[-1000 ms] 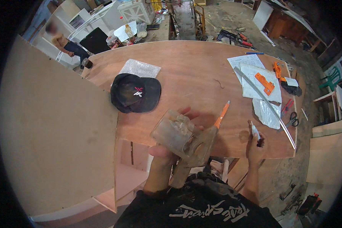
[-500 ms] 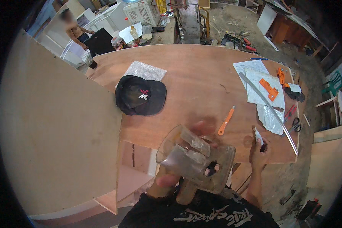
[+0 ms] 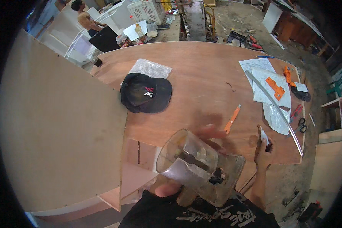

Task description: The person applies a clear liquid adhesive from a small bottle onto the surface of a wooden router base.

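Up close, the left hand (image 3: 171,186) was clamped on a clear plastic jug (image 3: 199,171), tilted with its mouth toward the black cap (image 3: 146,93); the right hand (image 3: 263,150), right of the jug at the counter (image 3: 201,72) edge, gripped a small white-tipped tube (image 3: 263,135).

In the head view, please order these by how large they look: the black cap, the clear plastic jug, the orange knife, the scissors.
1. clear plastic jug, though nearness to the camera enlarges it
2. black cap
3. orange knife
4. scissors
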Action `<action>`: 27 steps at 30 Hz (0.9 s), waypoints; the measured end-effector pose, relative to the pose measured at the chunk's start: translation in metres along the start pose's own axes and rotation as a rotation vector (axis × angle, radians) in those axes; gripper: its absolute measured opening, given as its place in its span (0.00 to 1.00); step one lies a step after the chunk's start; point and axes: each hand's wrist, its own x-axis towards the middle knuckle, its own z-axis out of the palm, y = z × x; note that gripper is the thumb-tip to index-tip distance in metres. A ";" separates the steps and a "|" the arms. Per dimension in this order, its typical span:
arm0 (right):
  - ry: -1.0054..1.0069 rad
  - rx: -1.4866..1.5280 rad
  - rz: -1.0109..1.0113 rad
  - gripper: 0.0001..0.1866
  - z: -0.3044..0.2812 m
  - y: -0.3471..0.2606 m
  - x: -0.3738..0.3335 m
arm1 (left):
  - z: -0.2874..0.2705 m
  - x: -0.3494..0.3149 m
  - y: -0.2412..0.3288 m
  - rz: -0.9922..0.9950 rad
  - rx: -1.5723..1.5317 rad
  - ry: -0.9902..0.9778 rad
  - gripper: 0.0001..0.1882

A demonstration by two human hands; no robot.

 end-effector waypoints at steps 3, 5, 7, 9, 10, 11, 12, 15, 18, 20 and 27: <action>0.002 -0.016 0.030 0.13 0.000 0.002 0.000 | -0.006 0.001 -0.004 -0.010 -0.091 -0.045 0.81; -0.032 -0.026 0.043 0.13 -0.001 0.001 -0.001 | -0.012 -0.001 -0.007 -0.022 -0.158 -0.068 0.81; -0.042 0.005 0.070 0.13 0.001 -0.004 -0.002 | -0.013 -0.002 -0.007 -0.033 -0.212 -0.097 0.81; -0.019 0.052 0.105 0.12 0.001 -0.002 -0.002 | -0.018 -0.003 -0.012 -0.039 -0.267 -0.123 0.81; -0.012 0.018 0.104 0.13 -0.003 0.004 -0.001 | -0.024 -0.004 -0.016 -0.042 -0.304 -0.139 0.81; -0.023 0.003 0.105 0.13 -0.004 0.006 -0.001 | -0.023 -0.003 -0.014 -0.042 -0.312 -0.145 0.81; -0.033 -0.014 0.106 0.14 -0.004 0.006 -0.001 | -0.022 -0.004 -0.014 -0.042 -0.330 -0.150 0.81; -0.020 0.015 0.057 0.15 -0.001 0.003 -0.001 | -0.023 -0.004 -0.015 -0.037 -0.364 -0.173 0.81; -0.026 0.033 0.134 0.15 -0.001 0.002 -0.001 | -0.027 -0.005 -0.017 -0.035 -0.408 -0.184 0.81; -0.014 0.003 0.115 0.14 -0.001 -0.003 -0.001 | -0.029 -0.004 -0.019 -0.024 -0.435 -0.194 0.81; 0.012 0.022 0.056 0.14 -0.001 -0.001 0.001 | -0.033 -0.008 -0.024 -0.006 -0.524 -0.187 0.81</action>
